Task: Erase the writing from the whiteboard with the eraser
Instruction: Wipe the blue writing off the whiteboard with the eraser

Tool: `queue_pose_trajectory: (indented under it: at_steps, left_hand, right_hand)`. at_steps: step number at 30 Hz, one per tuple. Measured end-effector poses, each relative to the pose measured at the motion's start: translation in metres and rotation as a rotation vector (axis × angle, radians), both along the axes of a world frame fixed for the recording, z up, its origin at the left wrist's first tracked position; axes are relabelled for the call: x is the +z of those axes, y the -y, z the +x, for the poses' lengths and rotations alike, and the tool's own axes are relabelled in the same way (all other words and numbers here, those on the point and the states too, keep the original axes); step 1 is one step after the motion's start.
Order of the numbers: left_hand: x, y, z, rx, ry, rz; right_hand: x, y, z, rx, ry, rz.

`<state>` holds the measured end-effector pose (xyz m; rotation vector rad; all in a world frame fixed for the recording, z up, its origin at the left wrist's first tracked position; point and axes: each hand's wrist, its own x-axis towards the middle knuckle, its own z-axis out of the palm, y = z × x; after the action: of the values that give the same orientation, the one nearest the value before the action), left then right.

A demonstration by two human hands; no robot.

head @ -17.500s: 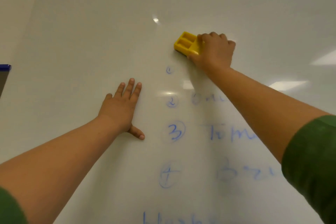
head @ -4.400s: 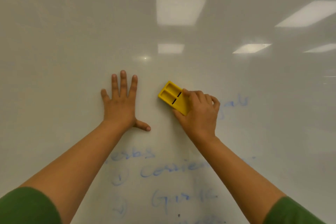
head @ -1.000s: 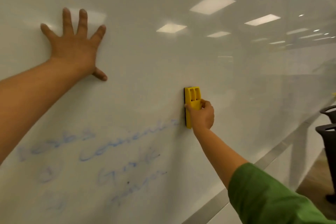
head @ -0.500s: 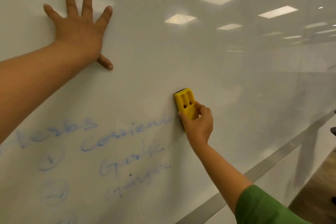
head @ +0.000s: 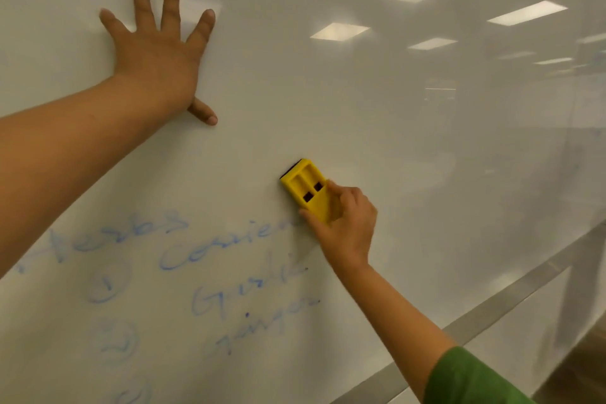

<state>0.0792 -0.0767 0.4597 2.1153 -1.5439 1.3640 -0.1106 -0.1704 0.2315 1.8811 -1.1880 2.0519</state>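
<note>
A large glossy whiteboard (head: 410, 147) fills the view. Faint blue writing (head: 203, 269) covers its lower left: several smeared words and circled numbers. My right hand (head: 347, 226) grips a yellow eraser (head: 306, 188) and presses it flat on the board, tilted up to the left, just right of the end of the top written line. My left hand (head: 160, 56) lies flat on the board at the upper left, fingers spread, holding nothing.
A metal bottom rail (head: 475, 321) runs along the board's lower edge, rising to the right. Below it at the lower right is wooden floor (head: 577, 371). Ceiling lights reflect in the board's upper right.
The eraser has slid a little left and tilted, from upright to leaning left, reaching the end of the top written line. My left hand stays flat on the board.
</note>
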Motion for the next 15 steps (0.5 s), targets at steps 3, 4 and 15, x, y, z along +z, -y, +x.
queue_pose_trajectory:
  at_steps: [3,4,15]
  left_hand:
    - [-0.002,-0.003,0.006,0.029,0.009,-0.001]
    - [-0.002,-0.001,0.006,0.033,0.014,-0.009]
    - [-0.004,-0.004,0.002,-0.037,0.046,-0.010]
  right_hand:
    - [0.006,0.020,-0.021,-0.058,0.127,0.070]
    - [0.011,0.025,-0.031,-0.056,0.286,0.171]
    - [0.014,-0.013,0.036,0.033,-0.025,-0.112]
